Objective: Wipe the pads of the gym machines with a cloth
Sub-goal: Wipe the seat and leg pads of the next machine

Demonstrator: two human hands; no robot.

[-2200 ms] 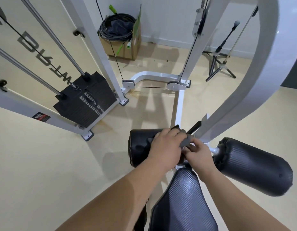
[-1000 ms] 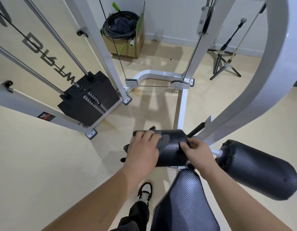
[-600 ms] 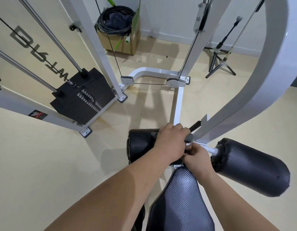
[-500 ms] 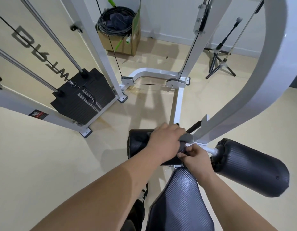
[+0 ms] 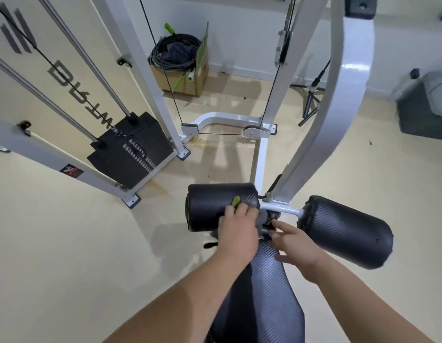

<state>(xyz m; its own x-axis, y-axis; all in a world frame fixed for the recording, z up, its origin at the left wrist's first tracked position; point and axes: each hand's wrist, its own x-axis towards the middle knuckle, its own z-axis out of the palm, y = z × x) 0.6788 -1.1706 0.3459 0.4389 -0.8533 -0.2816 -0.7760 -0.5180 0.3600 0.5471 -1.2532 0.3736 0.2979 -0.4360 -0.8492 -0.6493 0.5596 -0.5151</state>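
Observation:
A black left roller pad [image 5: 207, 206] and a black right roller pad [image 5: 346, 231] sit on a white crossbar of the machine. Below them lies the black seat pad [image 5: 262, 305]. My left hand [image 5: 237, 229] presses a grey cloth [image 5: 262, 218] against the inner end of the left roller pad; a small green-yellow bit shows above its fingers. Just right of it, my right hand [image 5: 294, 243] is over the top of the seat pad, between the two rollers, with its fingers spread and nothing in them.
The white machine frame [image 5: 339, 100] curves up on the right. A black weight stack [image 5: 133, 149] with guide rods stands at the left. A cardboard box of cables [image 5: 182, 68] and a tripod stand [image 5: 311, 100] are by the far wall. A dark blurred object [image 5: 423, 112] sits far right.
My right hand has let go of the left roller's inner end and opened. My left hand still holds the cloth at that end, a little lower. The view has tilted up.

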